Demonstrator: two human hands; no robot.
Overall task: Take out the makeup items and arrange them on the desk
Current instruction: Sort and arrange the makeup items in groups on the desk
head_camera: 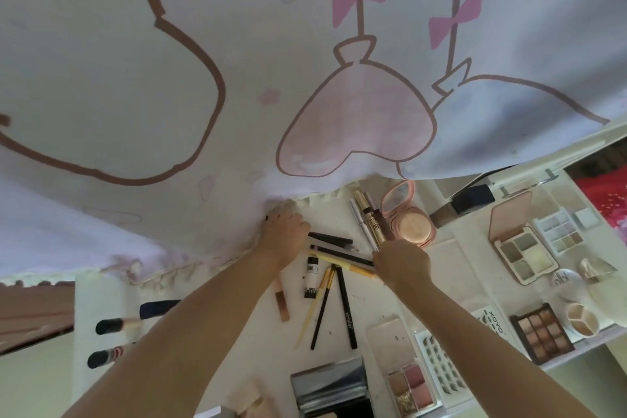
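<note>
My left hand (284,236) rests knuckles-up at the hem of the white printed curtain (203,85), its fingers curled by the ends of several dark pencils (330,241). My right hand (402,263) is closed around the lower ends of slim mascara tubes (364,214) that point away from me. More pencils and thin brushes (339,302) lie fanned on the white desk (356,346) between my forearms. An open pink compact (409,217) sits just beyond my right hand.
Open eyeshadow palettes (524,248) (541,332), a lash tray (437,366), a blush quad (407,387) and a round powder pot (582,319) fill the right side. A mirrored case (329,387) lies near me. Capped tubes (108,326) lie at the left desk edge.
</note>
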